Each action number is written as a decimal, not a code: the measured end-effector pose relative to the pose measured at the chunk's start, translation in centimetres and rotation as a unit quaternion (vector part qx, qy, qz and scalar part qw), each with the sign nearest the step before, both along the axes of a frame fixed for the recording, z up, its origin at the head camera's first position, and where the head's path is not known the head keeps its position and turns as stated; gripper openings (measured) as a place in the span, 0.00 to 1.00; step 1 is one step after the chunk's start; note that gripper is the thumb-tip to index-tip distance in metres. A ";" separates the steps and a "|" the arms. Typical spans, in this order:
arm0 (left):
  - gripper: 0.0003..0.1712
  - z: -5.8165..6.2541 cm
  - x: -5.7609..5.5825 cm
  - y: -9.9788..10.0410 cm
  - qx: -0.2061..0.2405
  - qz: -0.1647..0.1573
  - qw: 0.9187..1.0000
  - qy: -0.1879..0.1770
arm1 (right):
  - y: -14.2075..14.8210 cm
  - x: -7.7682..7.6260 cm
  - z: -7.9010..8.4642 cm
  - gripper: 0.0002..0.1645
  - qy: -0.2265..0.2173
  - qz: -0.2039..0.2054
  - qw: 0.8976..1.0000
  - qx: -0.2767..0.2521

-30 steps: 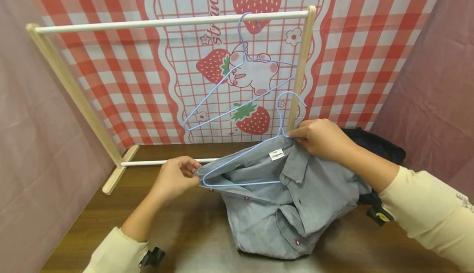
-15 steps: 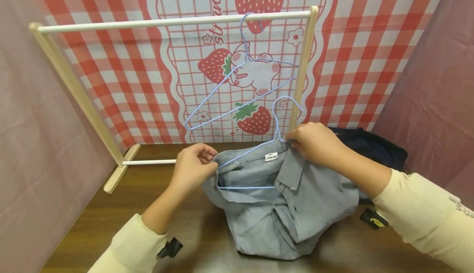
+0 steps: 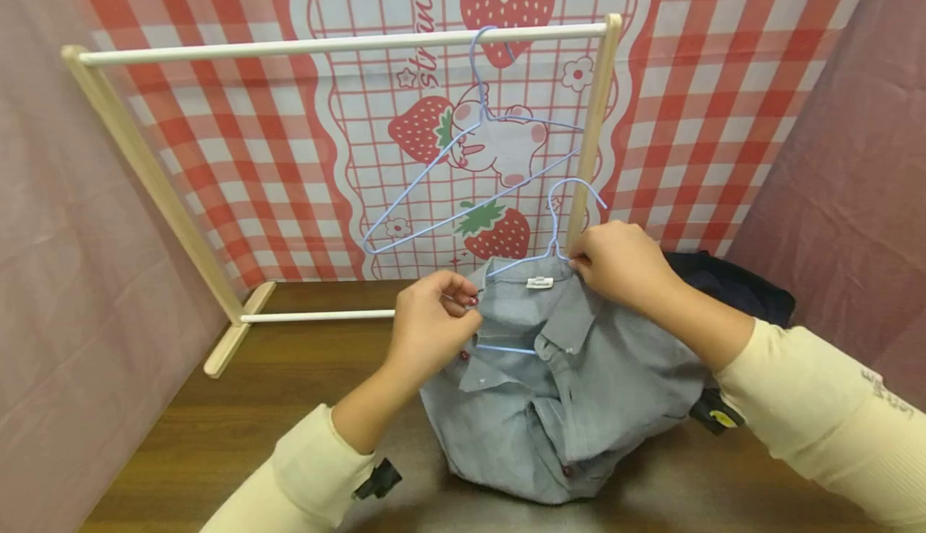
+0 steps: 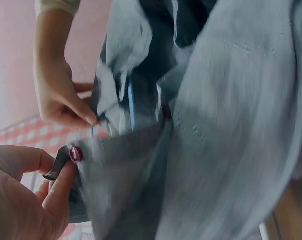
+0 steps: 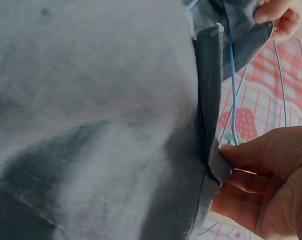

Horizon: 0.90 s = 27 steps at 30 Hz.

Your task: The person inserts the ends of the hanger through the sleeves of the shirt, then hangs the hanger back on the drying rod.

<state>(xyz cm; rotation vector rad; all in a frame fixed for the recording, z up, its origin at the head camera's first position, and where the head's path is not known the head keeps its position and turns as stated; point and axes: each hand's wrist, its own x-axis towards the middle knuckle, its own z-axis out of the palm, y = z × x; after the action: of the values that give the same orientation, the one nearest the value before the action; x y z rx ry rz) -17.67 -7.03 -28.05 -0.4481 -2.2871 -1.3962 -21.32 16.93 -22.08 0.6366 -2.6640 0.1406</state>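
Observation:
A grey button-up shirt [image 3: 506, 428] with a white neck label [image 3: 539, 282] and dark red buttons lies bunched at the table's middle. Inside its collar sits a thin blue wire hanger [image 3: 554, 227], its hook rising free above the neckline. My left hand [image 3: 434, 320] pinches the shirt's left collar edge beside a red button [image 4: 76, 153]. At the collar's right side, my right hand [image 3: 622, 268] pinches the fabric close to the hanger's neck; the right wrist view shows thumb and fingers on a fold there. Most of the hanger's lower bar is hidden by cloth.
Behind stands a rack with a white top rail [image 3: 289, 49] and wooden posts. A second blue hanger [image 3: 427, 167] hangs from the rail, without clothing. Dark folded fabric [image 3: 731, 284] lies at the right rear. A checked strawberry cloth [image 3: 694, 115] forms the backdrop.
My left hand has moved right and up, drawing the shirt's left collar edge over the hanger's left arm towards the neck. My right hand stays at the collar with a slight upward shift.

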 end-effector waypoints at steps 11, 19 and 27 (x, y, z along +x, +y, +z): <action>0.11 -0.2 1.5 3.1 -0.045 -0.015 0.991 0.121 | 0.5 -1.2 1.0 0.07 0.076 -0.043 0.995 -0.051; 0.12 -1.3 1.4 5.2 -0.061 -0.030 0.987 0.148 | -0.3 -1.1 1.2 0.04 0.133 -0.029 0.989 -0.061; 0.10 -2.6 0.7 3.4 -0.031 -0.070 0.993 0.092 | 0.8 -0.4 -0.2 0.09 0.129 -0.019 0.989 -0.068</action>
<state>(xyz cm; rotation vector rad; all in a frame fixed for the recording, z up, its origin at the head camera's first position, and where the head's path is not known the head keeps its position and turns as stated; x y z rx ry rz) -16.93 -3.58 -30.67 -0.7400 -2.1892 -1.2910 -21.77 17.78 -22.29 0.5225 -2.3920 0.2131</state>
